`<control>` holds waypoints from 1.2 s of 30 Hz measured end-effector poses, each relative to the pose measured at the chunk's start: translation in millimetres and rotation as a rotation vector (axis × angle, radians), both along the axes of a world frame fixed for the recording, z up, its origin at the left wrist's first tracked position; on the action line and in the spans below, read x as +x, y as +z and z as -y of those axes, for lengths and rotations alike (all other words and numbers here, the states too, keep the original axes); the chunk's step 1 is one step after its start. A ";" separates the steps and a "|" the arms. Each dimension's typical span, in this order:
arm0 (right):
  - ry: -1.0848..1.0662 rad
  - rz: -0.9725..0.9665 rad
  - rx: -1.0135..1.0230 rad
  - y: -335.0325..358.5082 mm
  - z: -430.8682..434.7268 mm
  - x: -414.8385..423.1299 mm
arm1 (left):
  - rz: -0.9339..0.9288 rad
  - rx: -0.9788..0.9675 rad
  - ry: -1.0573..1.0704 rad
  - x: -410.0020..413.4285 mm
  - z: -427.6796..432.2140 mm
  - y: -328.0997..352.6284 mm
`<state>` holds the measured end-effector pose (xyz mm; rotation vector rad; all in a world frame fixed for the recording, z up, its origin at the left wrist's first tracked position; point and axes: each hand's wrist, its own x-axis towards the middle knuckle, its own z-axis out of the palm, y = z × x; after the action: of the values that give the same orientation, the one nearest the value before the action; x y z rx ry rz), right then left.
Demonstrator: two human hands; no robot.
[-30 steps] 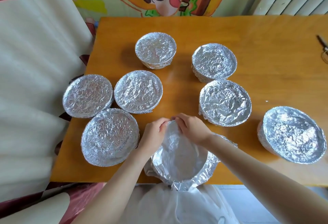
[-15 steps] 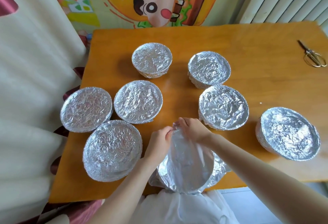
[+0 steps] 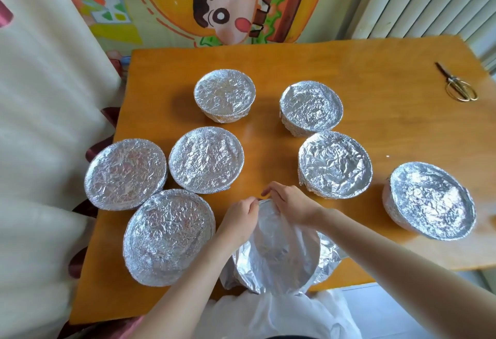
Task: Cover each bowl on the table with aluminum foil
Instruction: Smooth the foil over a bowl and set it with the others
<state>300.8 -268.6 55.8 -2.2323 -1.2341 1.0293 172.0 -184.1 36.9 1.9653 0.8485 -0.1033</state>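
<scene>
Table (image 3: pixel 375 70) w/ foil-covered bowls (image 3: pixel 225 94), scissors (image 3: pixel 456 83).

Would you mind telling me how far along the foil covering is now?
Done: seven bowls sit wrapped tight on the table. In hand: the left hand and right hand pinch the foil at the far rim of the eighth bowl. Left: its foil flares loose at the sides; no bare bowl shows.

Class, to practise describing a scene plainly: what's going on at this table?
A person is covering bowls with foil. Both the left hand and right hand pinch the foil sheet at the far rim of the nearest bowl, at the table near edge. The sheet's sides flare out loose, not yet tucked. Seven other bowls around it are already wrapped. Scissors lie untouched at the far right corner.
</scene>
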 end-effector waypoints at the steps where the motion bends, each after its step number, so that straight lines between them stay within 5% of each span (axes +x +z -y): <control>1: -0.012 -0.005 0.005 0.2 1.6 -0.6 | -0.002 -0.001 0.000 0.5 0.1 1.0; 16: -0.057 0.041 -0.118 -2.5 9.3 -1.2 | -0.074 0.010 -0.039 7.9 1.4 5.9; 36: -0.063 0.222 0.066 2.6 8.2 6.8 | 0.030 0.165 0.122 -4.7 -3.1 4.4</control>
<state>307.6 -276.7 58.3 -2.3672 -1.2575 0.7214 167.3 -181.1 41.3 2.0566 0.9809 0.0691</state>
